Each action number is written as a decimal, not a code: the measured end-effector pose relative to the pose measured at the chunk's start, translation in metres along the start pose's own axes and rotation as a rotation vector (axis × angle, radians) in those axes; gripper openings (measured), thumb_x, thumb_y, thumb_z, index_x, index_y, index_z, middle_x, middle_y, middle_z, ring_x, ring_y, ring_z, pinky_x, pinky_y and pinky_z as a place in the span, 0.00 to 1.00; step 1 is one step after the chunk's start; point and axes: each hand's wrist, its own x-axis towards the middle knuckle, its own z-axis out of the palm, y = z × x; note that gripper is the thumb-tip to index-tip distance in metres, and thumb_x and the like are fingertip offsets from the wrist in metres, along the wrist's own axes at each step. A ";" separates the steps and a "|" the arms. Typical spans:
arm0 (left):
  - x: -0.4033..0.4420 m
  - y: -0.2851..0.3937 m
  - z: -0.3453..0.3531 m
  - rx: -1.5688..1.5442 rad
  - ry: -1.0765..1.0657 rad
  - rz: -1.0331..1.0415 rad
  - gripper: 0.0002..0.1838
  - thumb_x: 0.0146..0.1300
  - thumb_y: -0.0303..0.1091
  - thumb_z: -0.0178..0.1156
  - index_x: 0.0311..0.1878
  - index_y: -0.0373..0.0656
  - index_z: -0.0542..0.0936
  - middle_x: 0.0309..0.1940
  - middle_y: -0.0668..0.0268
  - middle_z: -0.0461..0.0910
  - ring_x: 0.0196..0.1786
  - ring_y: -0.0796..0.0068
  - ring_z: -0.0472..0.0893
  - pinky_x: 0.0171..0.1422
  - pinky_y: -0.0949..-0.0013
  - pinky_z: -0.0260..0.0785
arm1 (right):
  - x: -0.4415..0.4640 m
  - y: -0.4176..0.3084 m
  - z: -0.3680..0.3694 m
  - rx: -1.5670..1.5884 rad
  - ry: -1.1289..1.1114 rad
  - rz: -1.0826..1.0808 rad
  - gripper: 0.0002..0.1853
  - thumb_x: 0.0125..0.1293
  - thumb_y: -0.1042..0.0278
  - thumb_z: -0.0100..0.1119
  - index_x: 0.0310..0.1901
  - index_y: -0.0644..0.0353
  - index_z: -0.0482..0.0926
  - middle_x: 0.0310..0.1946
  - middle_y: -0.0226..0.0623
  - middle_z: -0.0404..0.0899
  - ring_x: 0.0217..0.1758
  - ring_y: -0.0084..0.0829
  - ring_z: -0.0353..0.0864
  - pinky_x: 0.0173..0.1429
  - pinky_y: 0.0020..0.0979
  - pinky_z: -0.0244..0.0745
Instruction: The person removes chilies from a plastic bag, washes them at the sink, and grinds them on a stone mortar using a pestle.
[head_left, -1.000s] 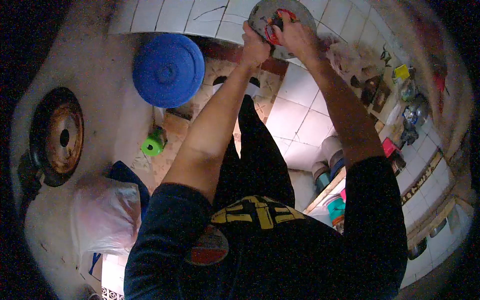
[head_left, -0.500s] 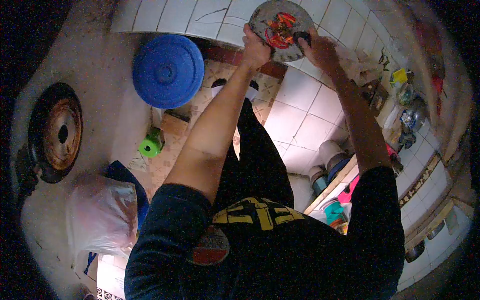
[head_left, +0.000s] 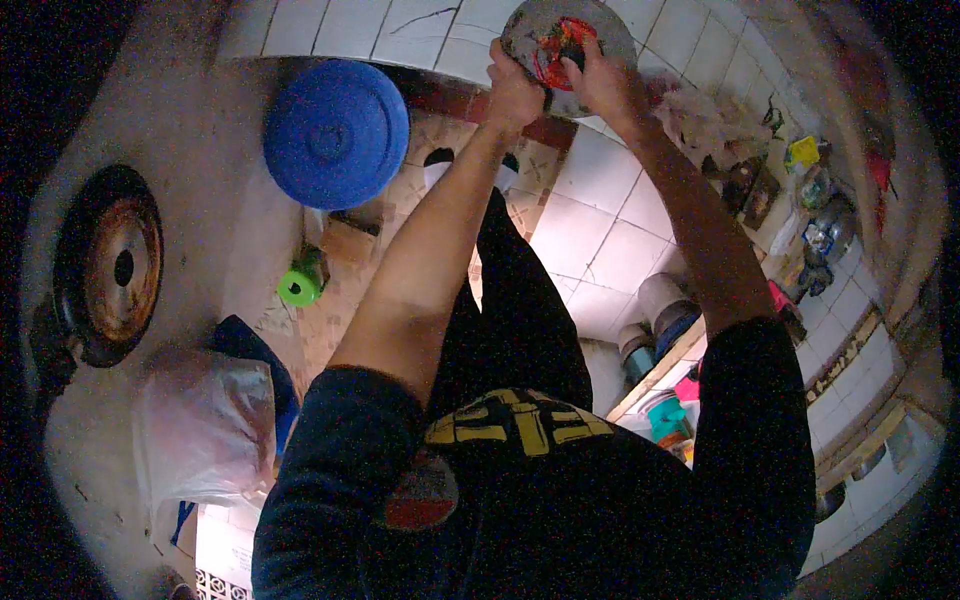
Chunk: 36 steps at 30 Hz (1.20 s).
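Observation:
A round grey stone mortar (head_left: 522,28), shallow like a plate, is at the top of the head view, by the edge of the tiled counter. Red chillies (head_left: 550,66), partly crushed, lie in its middle. My left hand (head_left: 515,92) is closed on the mortar's near left rim. Over the chillies, my right hand (head_left: 610,82) grips a dark pestle (head_left: 573,48), whose lower end presses among them. Part of the pestle is hidden by my fingers.
White tiled counter (head_left: 410,30) runs along the top. A blue round lid (head_left: 335,135) is below it on the left. A blackened pan (head_left: 125,265) hangs on the left wall. Plastic bags and packets (head_left: 815,190) crowd the right side. Pots (head_left: 665,300) stand lower right.
My right hand has moved left with the pestle, from the mortar's right side onto the chillies in the middle. My left hand stays on the rim.

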 end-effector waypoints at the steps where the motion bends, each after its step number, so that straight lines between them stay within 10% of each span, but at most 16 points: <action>1: 0.000 0.001 0.001 -0.011 0.008 0.001 0.51 0.50 0.28 0.61 0.68 0.35 0.34 0.55 0.30 0.60 0.58 0.33 0.66 0.65 0.51 0.61 | 0.005 0.000 -0.001 -0.030 -0.009 -0.006 0.27 0.67 0.47 0.50 0.58 0.59 0.65 0.31 0.59 0.80 0.36 0.59 0.81 0.39 0.54 0.76; 30: -0.009 -0.009 0.005 -0.019 0.020 0.018 0.49 0.52 0.26 0.56 0.67 0.31 0.31 0.56 0.28 0.57 0.57 0.31 0.64 0.64 0.49 0.61 | 0.013 -0.012 -0.001 0.115 0.269 -0.243 0.25 0.65 0.49 0.53 0.54 0.61 0.67 0.31 0.57 0.80 0.35 0.58 0.81 0.40 0.52 0.77; 36: -0.011 0.028 -0.009 0.023 0.000 -0.123 0.47 0.52 0.26 0.56 0.67 0.32 0.35 0.54 0.26 0.57 0.55 0.30 0.65 0.63 0.47 0.61 | 0.013 -0.037 -0.026 -0.067 -0.053 -0.031 0.23 0.66 0.53 0.52 0.54 0.60 0.66 0.28 0.57 0.79 0.35 0.58 0.81 0.36 0.52 0.77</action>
